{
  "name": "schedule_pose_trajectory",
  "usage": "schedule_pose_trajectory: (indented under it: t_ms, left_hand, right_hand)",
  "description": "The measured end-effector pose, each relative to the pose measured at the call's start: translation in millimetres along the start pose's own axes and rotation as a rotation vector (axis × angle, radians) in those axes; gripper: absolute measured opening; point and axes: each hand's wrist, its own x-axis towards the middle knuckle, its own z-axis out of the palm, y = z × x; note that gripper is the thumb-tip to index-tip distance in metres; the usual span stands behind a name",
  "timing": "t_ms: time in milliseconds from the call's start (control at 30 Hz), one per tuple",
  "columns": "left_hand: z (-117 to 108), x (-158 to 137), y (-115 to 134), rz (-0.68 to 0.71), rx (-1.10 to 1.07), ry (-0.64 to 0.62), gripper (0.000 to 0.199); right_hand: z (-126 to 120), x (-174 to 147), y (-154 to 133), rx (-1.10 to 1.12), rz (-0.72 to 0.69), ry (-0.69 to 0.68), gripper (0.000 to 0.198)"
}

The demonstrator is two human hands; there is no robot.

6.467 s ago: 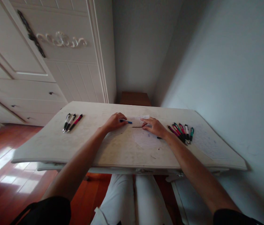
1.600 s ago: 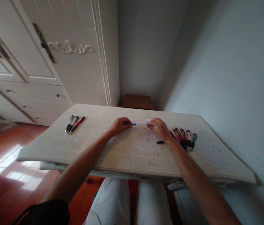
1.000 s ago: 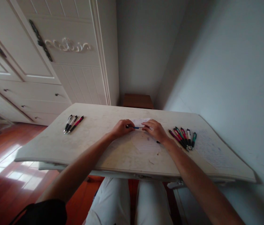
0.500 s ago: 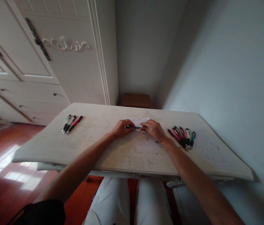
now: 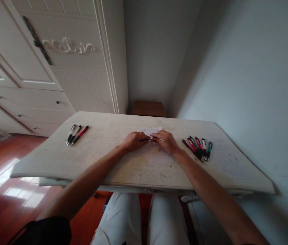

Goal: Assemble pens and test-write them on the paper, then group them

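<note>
Over a sheet of written paper (image 5: 156, 157) my two hands meet, with a pen (image 5: 144, 140) between them. My left hand (image 5: 133, 141) is closed around its dark section, which shows below the fingers. My right hand (image 5: 166, 140) is closed in a pinch at the pen's other end, its fingertips almost touching the left ones. A light, thin piece shows at the right fingers, but its shape is mostly hidden. Beside my right hand lies a group of several pens (image 5: 197, 149) with pink, green and white barrels.
Three pens (image 5: 76, 135) lie at the left of the white table (image 5: 103, 136). Another written sheet (image 5: 229, 160) is at the right. A white wardrobe (image 5: 82, 85) stands behind on the left, a wall (image 5: 251, 85) on the right, and a brown box-like piece (image 5: 149, 108) beyond the table.
My hands have come closer together. The blue length of pen that showed between the fingers is now covered, with a dark section showing at the left hand.
</note>
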Motion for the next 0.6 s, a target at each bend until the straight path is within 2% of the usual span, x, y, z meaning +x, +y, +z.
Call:
schedule_pose_trajectory:
  t_ms: [333, 467, 533, 600]
  left_hand:
    - [-1.0, 2.9, 3.5, 0.107, 0.163, 0.033, 0.02]
    - [-0.9, 4.4, 4.1, 0.085, 0.171, 0.055, 0.02]
    - [-2.4, 4.5, 4.9, 0.04, 0.158, 0.088, 0.019]
    - [-4.6, 4.3, 4.7, -0.019, 0.121, 0.127, 0.018]
  right_hand:
    - [2.8, 0.0, 2.6, -0.008, -0.075, 0.016, 0.019]
    - [-5.8, 1.9, 0.5, 0.007, -0.038, 0.043, 0.038]
    - [-15.2, 2.6, 1.8, 0.001, -0.014, 0.11, 0.051]
    - [-24.7, 2.4, 6.4, -0.011, -0.001, 0.18, 0.056]
